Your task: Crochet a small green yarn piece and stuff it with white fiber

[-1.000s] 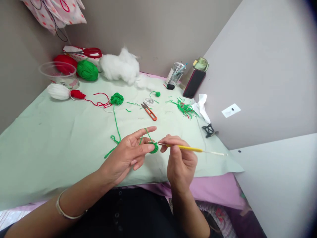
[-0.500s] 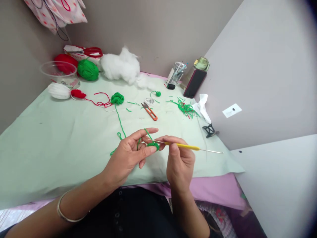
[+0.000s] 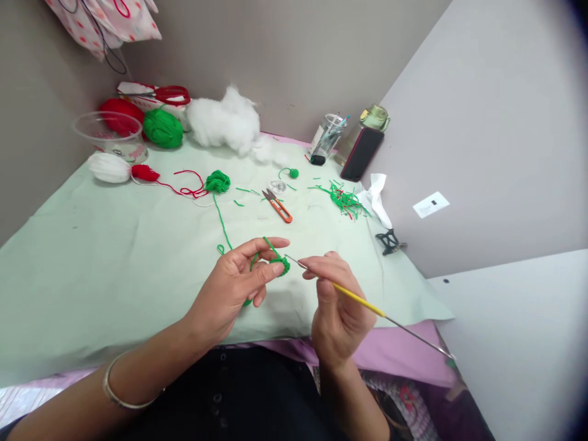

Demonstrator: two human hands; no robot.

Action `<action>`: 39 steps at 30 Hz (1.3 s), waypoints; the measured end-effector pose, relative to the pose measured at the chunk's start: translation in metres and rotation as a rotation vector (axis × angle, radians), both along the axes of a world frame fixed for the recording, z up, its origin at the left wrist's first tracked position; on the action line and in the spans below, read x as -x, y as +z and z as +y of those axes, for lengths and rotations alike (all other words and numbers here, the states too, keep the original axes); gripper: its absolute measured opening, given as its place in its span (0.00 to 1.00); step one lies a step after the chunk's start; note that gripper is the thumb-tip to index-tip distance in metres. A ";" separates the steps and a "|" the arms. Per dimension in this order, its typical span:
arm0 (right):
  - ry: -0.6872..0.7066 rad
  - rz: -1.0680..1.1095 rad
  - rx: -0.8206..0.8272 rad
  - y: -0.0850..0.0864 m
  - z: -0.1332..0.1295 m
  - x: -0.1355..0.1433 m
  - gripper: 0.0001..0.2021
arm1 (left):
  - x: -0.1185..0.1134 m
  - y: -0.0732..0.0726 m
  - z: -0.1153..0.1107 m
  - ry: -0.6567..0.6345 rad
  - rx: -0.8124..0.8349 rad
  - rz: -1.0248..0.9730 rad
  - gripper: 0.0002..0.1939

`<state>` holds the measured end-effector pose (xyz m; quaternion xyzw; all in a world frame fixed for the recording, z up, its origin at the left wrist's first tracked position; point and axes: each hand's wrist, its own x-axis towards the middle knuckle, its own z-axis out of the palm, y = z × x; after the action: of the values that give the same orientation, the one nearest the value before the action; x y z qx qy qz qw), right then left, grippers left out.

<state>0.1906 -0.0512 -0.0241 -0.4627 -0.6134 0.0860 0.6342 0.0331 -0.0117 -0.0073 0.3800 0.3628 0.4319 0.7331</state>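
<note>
My left hand pinches a small green crochet piece between thumb and fingers. Green yarn runs from a small green skein to this hand and passes over its raised index finger. In my right hand is a crochet hook with a yellow handle, gripped like a pen. Its thin metal tip is close to the right edge of the crochet piece; I cannot tell whether it touches the yarn. The hook's other metal end slants down to the right.
Orange thread snips lie beyond my hands, near a small green ball. Green yarn scraps are heaped at the right. A phone leans on a bottle. White stuffing and a clear tub stand at the back.
My right hand has shifted slightly right and down, and the hook has tilted more steeply, its rear end lower. The crochet piece has moved slightly left with my left hand.
</note>
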 end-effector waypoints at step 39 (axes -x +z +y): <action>0.193 0.323 0.144 0.000 0.002 -0.006 0.10 | 0.005 -0.004 -0.001 -0.078 -0.087 0.055 0.10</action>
<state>0.1968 -0.0496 -0.0241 -0.4259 -0.5375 0.2632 0.6785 0.0278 -0.0131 -0.0111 0.4372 0.3485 0.4077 0.7220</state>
